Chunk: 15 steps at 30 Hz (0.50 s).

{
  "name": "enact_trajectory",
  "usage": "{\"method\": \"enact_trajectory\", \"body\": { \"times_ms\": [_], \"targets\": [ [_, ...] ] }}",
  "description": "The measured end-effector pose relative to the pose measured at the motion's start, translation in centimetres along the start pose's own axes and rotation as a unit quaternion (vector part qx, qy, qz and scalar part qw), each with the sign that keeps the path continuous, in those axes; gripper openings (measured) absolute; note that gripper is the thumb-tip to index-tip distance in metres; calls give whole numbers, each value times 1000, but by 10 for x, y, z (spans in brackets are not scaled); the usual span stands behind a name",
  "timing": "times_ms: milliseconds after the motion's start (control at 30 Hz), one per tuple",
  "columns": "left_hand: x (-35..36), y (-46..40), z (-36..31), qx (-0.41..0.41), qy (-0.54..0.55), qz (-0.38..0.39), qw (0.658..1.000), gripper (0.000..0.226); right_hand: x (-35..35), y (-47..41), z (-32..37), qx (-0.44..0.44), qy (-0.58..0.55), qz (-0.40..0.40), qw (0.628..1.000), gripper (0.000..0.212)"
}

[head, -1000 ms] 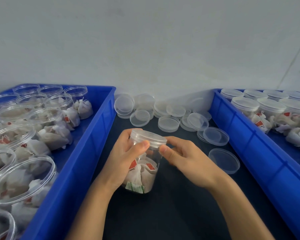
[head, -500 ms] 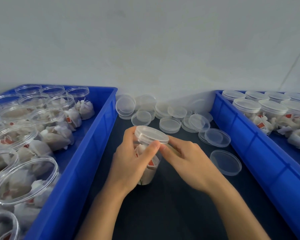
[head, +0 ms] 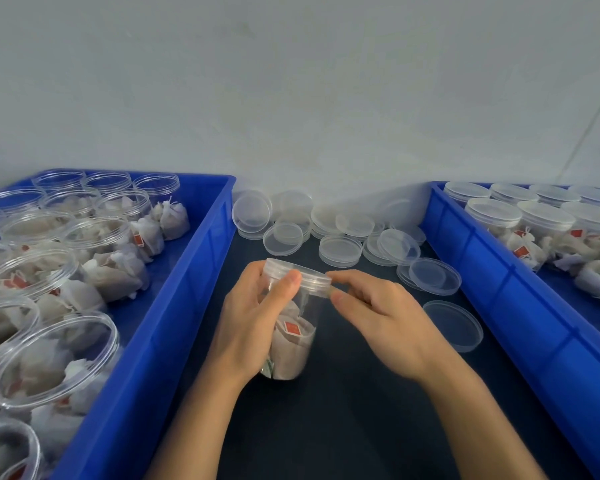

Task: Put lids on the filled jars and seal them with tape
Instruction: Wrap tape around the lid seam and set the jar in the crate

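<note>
A clear plastic jar (head: 293, 337) filled with white tea bags stands on the dark table between my hands. Its clear lid (head: 300, 275) sits on the jar's mouth. My left hand (head: 253, 320) grips the jar from the left, thumb across the front just under the lid. My right hand (head: 378, 313) pinches at the lid's right rim with curled fingers. What it pinches there is too small and clear to tell.
A blue crate (head: 174, 306) on the left holds several open filled jars (head: 49, 358). A blue crate (head: 499, 306) on the right holds several lidded jars (head: 492, 216). Loose clear lids (head: 336, 251) lie piled by the white wall, with single ones (head: 454, 325) near my right hand.
The jar has been turned in my left hand and tilted a little, so other tea bags now face me. My right hand stays at the lid's right rim.
</note>
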<state>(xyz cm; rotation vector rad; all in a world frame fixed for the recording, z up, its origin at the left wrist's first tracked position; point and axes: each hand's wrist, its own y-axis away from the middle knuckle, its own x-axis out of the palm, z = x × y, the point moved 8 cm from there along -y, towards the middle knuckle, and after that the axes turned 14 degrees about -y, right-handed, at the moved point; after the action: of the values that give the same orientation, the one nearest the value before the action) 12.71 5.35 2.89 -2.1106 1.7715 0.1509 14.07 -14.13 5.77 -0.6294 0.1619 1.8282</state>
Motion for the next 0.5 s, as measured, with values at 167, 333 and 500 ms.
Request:
{"method": "enact_trajectory", "body": {
  "times_ms": [167,333,500],
  "targets": [
    [2,0,-1,-5,28,22,999,58,-1,-1,-3,13,-11,5,1000,40],
    [5,0,1,-11,45,50,998,59,3,0,-3,28,-8,22,999,49],
    [9,1,1,-9,43,76,996,63,3,1,-3,31,-9,30,999,43]
  ]
}}
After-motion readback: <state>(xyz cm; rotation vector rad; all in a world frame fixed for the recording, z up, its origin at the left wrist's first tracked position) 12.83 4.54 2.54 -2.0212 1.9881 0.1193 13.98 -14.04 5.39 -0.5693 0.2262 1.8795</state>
